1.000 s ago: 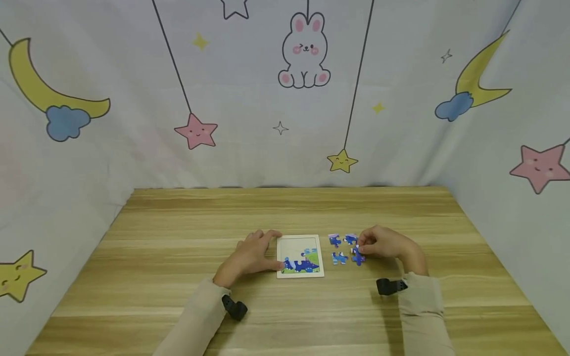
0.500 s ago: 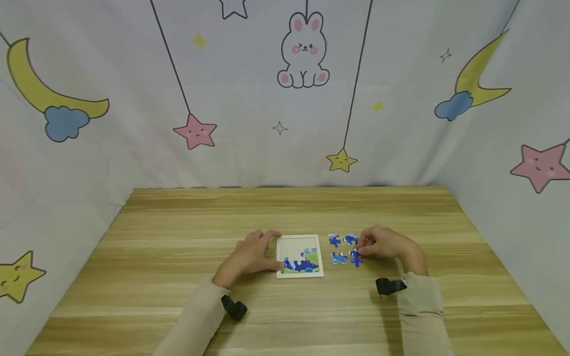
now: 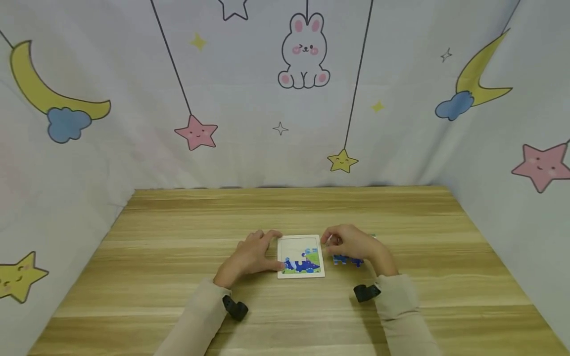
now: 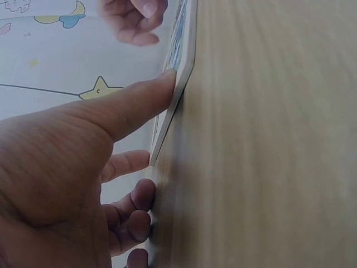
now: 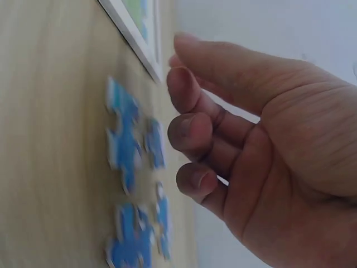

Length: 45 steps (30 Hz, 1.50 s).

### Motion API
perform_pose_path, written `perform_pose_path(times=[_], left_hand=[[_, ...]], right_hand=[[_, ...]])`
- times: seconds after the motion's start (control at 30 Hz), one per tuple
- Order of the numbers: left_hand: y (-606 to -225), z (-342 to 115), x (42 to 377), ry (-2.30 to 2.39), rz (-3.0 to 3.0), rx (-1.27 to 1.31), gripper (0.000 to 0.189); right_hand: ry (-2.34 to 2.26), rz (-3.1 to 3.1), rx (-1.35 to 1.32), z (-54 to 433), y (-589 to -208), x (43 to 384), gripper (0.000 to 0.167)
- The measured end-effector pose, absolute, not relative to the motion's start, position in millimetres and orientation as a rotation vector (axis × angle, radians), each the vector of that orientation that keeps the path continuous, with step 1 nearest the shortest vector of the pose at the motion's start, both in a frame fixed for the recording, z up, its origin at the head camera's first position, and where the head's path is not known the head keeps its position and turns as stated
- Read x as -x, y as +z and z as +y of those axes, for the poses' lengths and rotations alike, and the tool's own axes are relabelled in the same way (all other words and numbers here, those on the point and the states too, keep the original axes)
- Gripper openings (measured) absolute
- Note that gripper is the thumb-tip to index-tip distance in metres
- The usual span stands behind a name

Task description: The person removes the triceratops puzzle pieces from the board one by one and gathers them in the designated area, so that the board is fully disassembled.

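Observation:
A white-rimmed puzzle tray (image 3: 301, 276) lies flat on the table, its lower and right parts filled with blue and green picture pieces, its upper left bare. My left hand (image 3: 250, 254) rests at the tray's left side, the straight thumb on the rim and the index finger at the far left corner. My right hand (image 3: 354, 243) hovers just right of the tray, fingers loosely bent, with nothing visible in them. Under and beside it lie several loose blue jigsaw pieces (image 5: 124, 134), partly hidden by the hand in the head view.
The wood-grain table (image 3: 213, 212) reaches back to a white curtain (image 3: 249, 158) printed with stars, moons and a rabbit. Black wrist cameras sit on both sleeves, the left camera (image 3: 234, 308) and the right camera (image 3: 367, 292) both close above the tabletop.
My right hand has left the rightmost loose piece, which it was touching, and moved left toward the tray. My left hand and the tray stay where they were.

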<state>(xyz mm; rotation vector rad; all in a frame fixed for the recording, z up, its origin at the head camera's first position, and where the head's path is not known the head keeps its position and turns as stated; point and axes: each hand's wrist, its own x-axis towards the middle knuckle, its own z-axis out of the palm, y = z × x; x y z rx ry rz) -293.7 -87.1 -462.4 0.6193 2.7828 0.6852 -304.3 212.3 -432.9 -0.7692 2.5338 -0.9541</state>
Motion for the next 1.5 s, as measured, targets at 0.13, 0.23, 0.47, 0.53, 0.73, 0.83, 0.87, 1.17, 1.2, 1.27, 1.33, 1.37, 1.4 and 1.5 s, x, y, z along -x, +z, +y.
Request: perform_pose_path(times=[0.13, 0.23, 0.47, 0.53, 0.73, 0.83, 0.87, 1.17, 1.2, 1.27, 1.33, 1.37, 1.4, 1.5], left_hand=[[-462.2, -85.6, 293.5, 0.683, 2.779, -0.609, 0.078], [-461.1, -84.5, 293.5, 0.684, 2.779, -0.601, 0.078], [-459.7, -82.9, 293.3, 0.687, 2.772, -0.598, 0.079], [-460.0, -82.7, 293.5, 0.684, 2.774, -0.6, 0.079], [-462.1, -82.9, 294.6, 0.676, 2.782, -0.602, 0.079], [-462.5, -82.6, 294.7, 0.681, 2.779, -0.602, 0.079], [-462.5, -82.5, 294.6, 0.681, 2.778, -0.603, 0.079], [-465.0, -82.4, 295.9, 0.677, 2.779, -0.609, 0.08], [-464.9, -82.6, 295.8, 0.679, 2.78, -0.611, 0.08], [-464.9, -83.1, 295.6, 0.681, 2.783, -0.615, 0.08], [-464.9, -84.0, 295.6, 0.68, 2.786, -0.622, 0.08], [-465.1, -84.4, 295.9, 0.681, 2.786, -0.626, 0.08], [-465.3, -84.8, 296.0, 0.679, 2.789, -0.629, 0.08], [-464.1, -86.0, 295.6, 0.685, 2.785, -0.621, 0.08]], right_hand=[[-0.96, 2.475, 0.784, 194.0, -438.2, 302.0, 0.025], [-0.949, 2.468, 0.742, 186.8, -441.5, 300.2, 0.033], [-0.891, 2.518, 0.689, 181.9, -447.0, 299.7, 0.036], [-0.886, 2.537, 0.69, 180.8, -446.8, 299.6, 0.035], [-0.923, 2.556, 0.719, 181.0, -443.5, 298.8, 0.018], [-0.953, 2.529, 0.752, 185.1, -440.9, 298.8, 0.013], [-0.959, 2.522, 0.769, 186.9, -439.7, 298.7, 0.012], [-0.993, 2.531, 0.825, 202.8, -434.4, 300.7, 0.011], [-1.009, 2.525, 0.815, 205.0, -433.9, 301.1, 0.011], [-1.034, 2.529, 0.8, 211.8, -432.9, 302.5, 0.01], [-1.066, 2.532, 0.774, 221.8, -431.0, 303.5, 0.008], [-1.08, 2.539, 0.751, 227.6, -429.8, 303.5, 0.008], [-1.087, 2.548, 0.735, 234.0, -429.0, 303.7, 0.008], [-1.135, 2.558, 0.683, 253.4, -425.4, 303.2, 0.008]])
